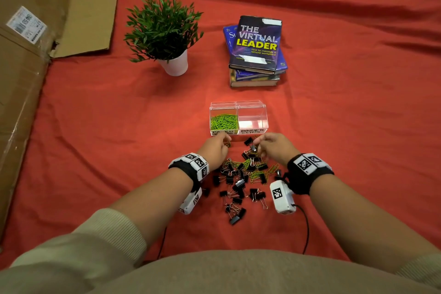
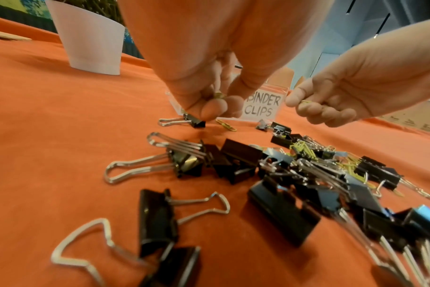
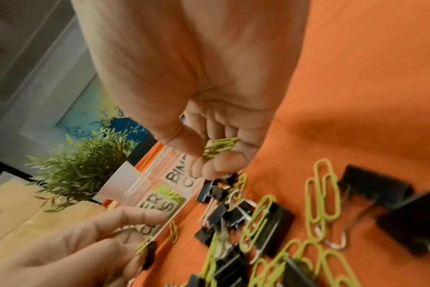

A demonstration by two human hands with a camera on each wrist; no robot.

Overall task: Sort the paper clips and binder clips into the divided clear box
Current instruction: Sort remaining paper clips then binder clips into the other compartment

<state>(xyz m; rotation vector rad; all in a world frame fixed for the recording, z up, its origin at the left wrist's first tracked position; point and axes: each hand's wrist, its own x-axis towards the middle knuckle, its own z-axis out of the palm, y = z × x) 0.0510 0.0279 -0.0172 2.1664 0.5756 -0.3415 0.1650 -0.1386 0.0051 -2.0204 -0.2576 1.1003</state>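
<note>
The clear divided box stands on the red cloth, its left half full of green paper clips and its right half, labelled BINDER CLIPS, bare. A mixed pile of black binder clips and green paper clips lies between my wrists. My left hand hovers just in front of the box's left label, fingers curled, pinching a paper clip. My right hand is over the pile's far edge, its curled fingers holding a small bunch of green paper clips. One loose paper clip lies under the left hand.
A potted plant in a white pot stands back left, and a stack of books sits behind the box. A large cardboard carton lines the left side. Camera cables trail toward my body.
</note>
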